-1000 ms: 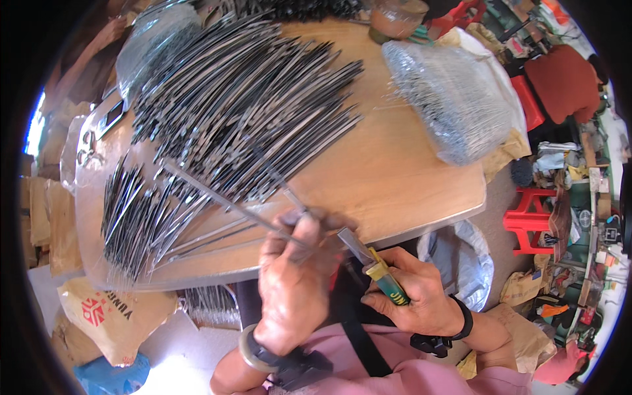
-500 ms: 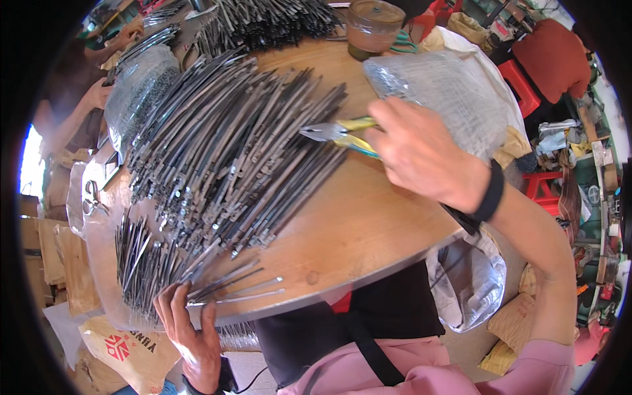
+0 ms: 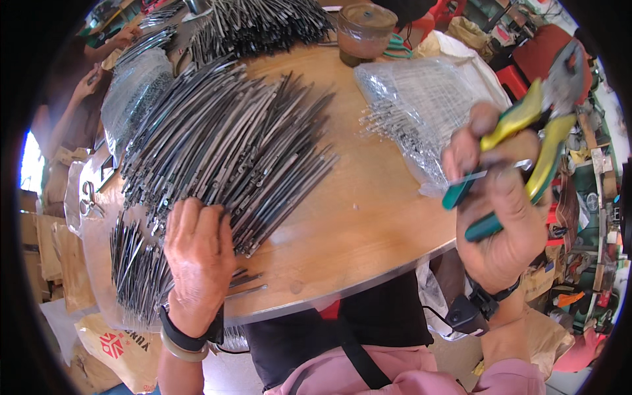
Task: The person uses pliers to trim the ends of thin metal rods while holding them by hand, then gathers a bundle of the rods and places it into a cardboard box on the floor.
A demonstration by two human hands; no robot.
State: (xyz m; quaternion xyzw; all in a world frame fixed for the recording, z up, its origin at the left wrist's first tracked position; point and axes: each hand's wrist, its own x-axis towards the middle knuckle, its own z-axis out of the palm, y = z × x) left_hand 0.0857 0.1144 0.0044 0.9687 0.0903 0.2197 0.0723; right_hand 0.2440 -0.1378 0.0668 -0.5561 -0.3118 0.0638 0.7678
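Left hand (image 3: 197, 253): is being laid palm-down on the near edge of the metal rod pile (image 3: 224, 151); fingers spread a little and curled onto the rods; whether a rod is actually being pinched cannot be told.
Right hand (image 3: 494, 217): is being held raised off the table at the right, clear of the tabletop; fingers are being wrapped tight around the pliers (image 3: 526, 141).
Pliers: yellow and green handles are being gripped in the right fist, the grey metal head pointing up and to the right; one thin metal pin (image 3: 490, 172) is also being pressed across the fingers, lying roughly crosswise to the handles.
Metal rod pile: dark thin rods are being fanned across the left and middle of the round wooden table (image 3: 368, 217), running from the near-left edge up toward the far side; a smaller bunch (image 3: 135, 263) is lying at the near-left rim, just beside the left wrist.
Clear plastic bag (image 3: 421, 105): holding thin silvery wires, lying on the table's right part, just left of the raised right hand.
Brown lidded jar (image 3: 365, 29): standing at the far edge of the table.
Wrists: a dark band and a pale bangle (image 3: 187, 339) are being worn on the left; a dark strap (image 3: 490, 299) on the right.
Other person: hands (image 3: 89, 82) are being seen at the far left beyond the table, well apart from the rod pile's near edge.
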